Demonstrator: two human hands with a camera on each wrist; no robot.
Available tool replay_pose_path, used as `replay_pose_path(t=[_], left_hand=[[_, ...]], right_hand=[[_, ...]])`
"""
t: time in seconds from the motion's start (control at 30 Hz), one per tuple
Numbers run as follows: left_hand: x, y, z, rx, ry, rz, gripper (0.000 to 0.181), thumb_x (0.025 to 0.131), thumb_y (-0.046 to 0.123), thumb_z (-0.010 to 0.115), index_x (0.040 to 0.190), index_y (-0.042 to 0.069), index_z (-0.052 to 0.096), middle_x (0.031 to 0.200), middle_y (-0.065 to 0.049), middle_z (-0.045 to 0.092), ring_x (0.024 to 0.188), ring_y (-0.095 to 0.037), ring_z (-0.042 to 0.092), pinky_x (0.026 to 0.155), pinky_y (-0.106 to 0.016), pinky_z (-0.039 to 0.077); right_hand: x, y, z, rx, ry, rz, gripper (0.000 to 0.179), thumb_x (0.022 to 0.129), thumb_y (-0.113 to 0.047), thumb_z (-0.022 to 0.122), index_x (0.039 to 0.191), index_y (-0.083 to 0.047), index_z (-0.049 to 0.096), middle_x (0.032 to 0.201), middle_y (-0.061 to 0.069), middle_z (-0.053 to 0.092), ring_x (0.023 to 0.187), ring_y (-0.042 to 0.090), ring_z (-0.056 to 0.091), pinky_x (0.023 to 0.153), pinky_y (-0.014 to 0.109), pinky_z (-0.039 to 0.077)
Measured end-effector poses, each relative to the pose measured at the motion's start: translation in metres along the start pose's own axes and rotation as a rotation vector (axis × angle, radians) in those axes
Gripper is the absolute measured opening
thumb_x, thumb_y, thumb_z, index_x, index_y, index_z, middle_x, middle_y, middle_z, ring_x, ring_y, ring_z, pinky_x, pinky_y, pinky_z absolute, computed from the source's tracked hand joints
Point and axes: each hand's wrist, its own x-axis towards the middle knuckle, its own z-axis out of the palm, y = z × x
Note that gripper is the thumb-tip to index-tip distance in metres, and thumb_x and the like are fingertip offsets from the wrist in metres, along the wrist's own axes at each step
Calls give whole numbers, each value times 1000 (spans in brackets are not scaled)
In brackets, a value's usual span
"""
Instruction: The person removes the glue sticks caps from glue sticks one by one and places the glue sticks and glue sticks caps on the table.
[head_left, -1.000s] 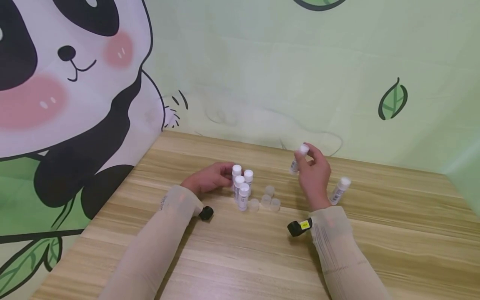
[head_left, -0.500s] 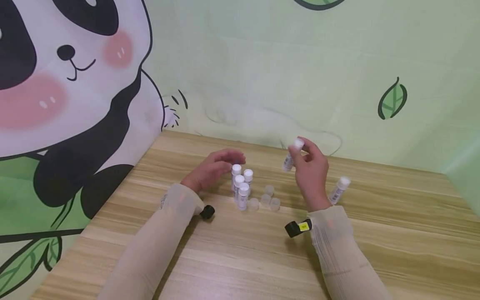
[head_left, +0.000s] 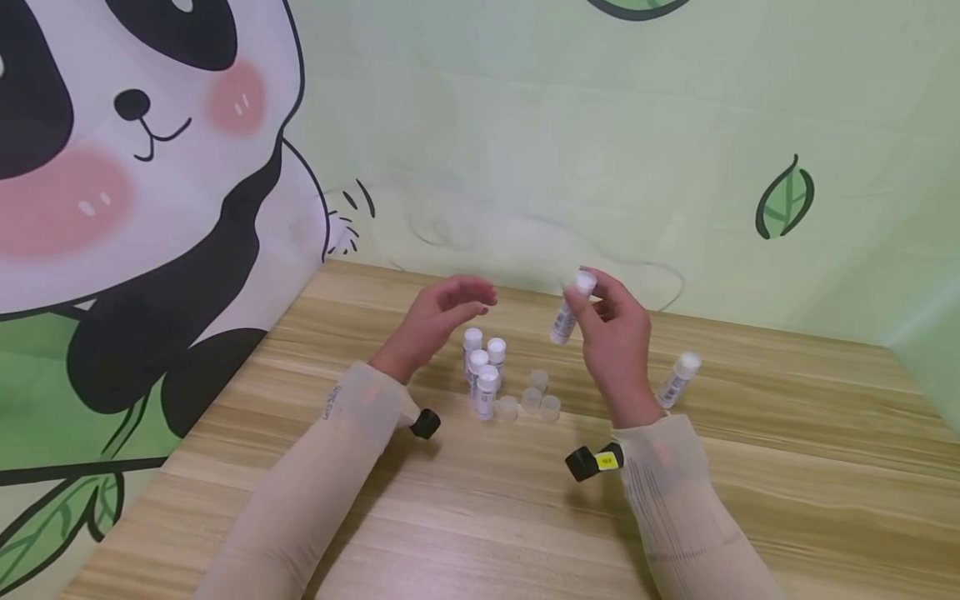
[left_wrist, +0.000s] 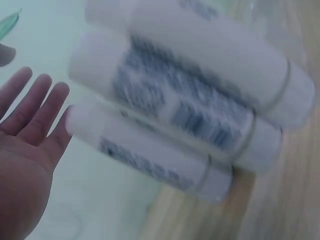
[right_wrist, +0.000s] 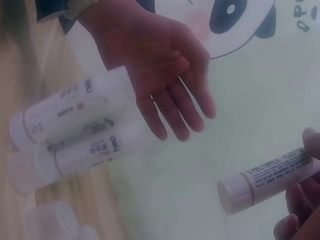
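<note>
My right hand [head_left: 618, 346] pinches a white glue stick [head_left: 567, 315] near its upper end and holds it tilted, raised over the back of the table. In the right wrist view that glue stick [right_wrist: 270, 180] shows a printed label and barcode. My left hand [head_left: 438, 321], fingers extended and holding nothing, hovers above and behind a cluster of several upright glue sticks [head_left: 486, 396]. Its spread fingers show beside the cluster's labelled glue sticks [left_wrist: 185, 110] in the left wrist view. Several small translucent caps [head_left: 532, 400] sit just right of the cluster.
One more glue stick [head_left: 678, 381] stands on the wooden table [head_left: 480, 500] to the right of my right wrist. Behind the table hangs a pale green backdrop [head_left: 510, 150] with a panda and leaves printed on it.
My left hand has let go of the cluster's back glue stick and risen up and away. My right hand has moved left and slightly up with its glue stick.
</note>
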Motion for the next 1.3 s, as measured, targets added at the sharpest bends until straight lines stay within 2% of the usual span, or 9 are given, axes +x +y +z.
replay_pose_path(t=[0.1, 0.27, 0.5, 0.8, 0.97, 1.1, 1.3], left_hand=[[-1, 13, 6, 17, -1, 4, 29, 96, 15, 59, 123, 6, 60, 124, -16, 63, 116, -29, 60, 101, -37, 48], [-3, 33, 16, 29, -42, -7, 28, 96, 17, 60, 123, 9, 61, 123, -11, 65, 115, -21, 61, 102, -34, 48], [-7, 50, 27, -10, -116, -2, 32, 96, 17, 61, 127, 7, 60, 124, -9, 65, 117, -24, 60, 102, -35, 48], [-10, 58, 42, -27, -189, 25, 35, 95, 16, 62, 129, 10, 59, 127, -6, 63, 116, -18, 61, 100, -35, 49], [-13, 60, 46, -26, -194, 13, 36, 94, 18, 63, 129, 11, 60, 126, -5, 64, 113, -18, 63, 95, -35, 52], [-13, 59, 49, -28, -211, -4, 36, 93, 20, 65, 129, 15, 61, 127, -3, 65, 112, -17, 63, 94, -35, 53], [-12, 58, 51, -14, -228, -1, 34, 93, 17, 66, 127, 14, 63, 121, -6, 68, 107, -17, 66, 91, -34, 54]], right_hand=[[-2, -6, 1, 11, -5, -14, 35, 90, -34, 69, 121, -18, 66, 106, 1, 68, 78, 13, 55, 60, 22, 44], [-6, -16, 3, 46, -39, -21, 34, 89, -32, 70, 120, -17, 67, 103, -3, 69, 77, 12, 56, 61, 22, 44], [-13, -24, 6, 92, -93, -47, 33, 88, -31, 71, 118, -16, 67, 98, -7, 69, 77, 15, 56, 64, 23, 45], [-20, -33, 9, 89, -162, -38, 34, 89, -32, 71, 120, -18, 67, 95, -7, 67, 75, 13, 56, 64, 21, 48], [-21, -34, 11, 89, -185, -55, 34, 89, -30, 70, 120, -17, 67, 93, -5, 66, 75, 13, 55, 66, 22, 49], [-21, -36, 11, 72, -192, -29, 34, 89, -32, 70, 120, -17, 67, 87, -2, 63, 75, 13, 53, 64, 22, 46], [-23, -37, 12, 62, -214, -20, 34, 89, -32, 70, 119, -17, 67, 86, -1, 64, 74, 14, 54, 63, 23, 46]])
